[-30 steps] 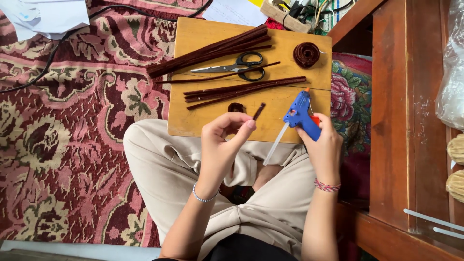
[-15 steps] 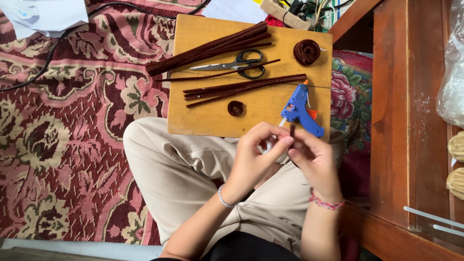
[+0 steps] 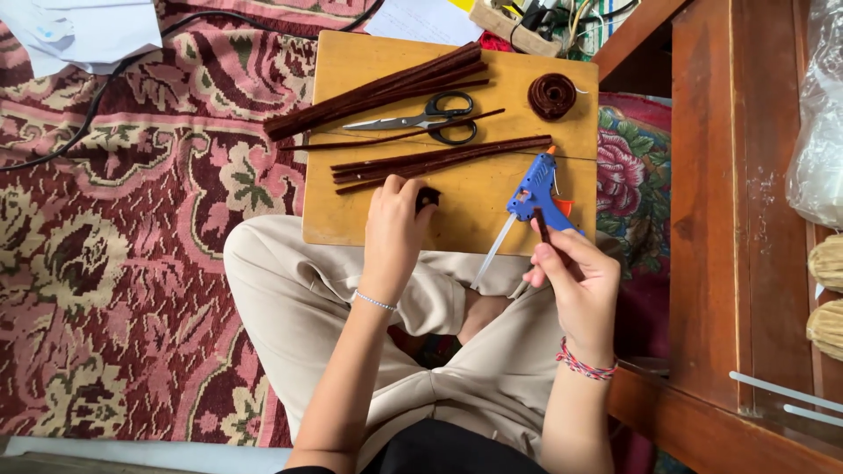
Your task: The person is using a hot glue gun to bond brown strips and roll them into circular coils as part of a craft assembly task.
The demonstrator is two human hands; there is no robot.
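While on board [image 3: 351,79], left hand [image 3: 393,230] on coil [image 3: 428,197]

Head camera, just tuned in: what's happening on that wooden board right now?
A person sits cross-legged on a patterned rug with a wooden board at their knees. The left hand reaches onto the board and touches a small dark brown coil. The right hand holds a short brown stick beside the blue glue gun, which lies on the board. Scissors, brown pipe cleaner bundles and a larger coil lie farther up.
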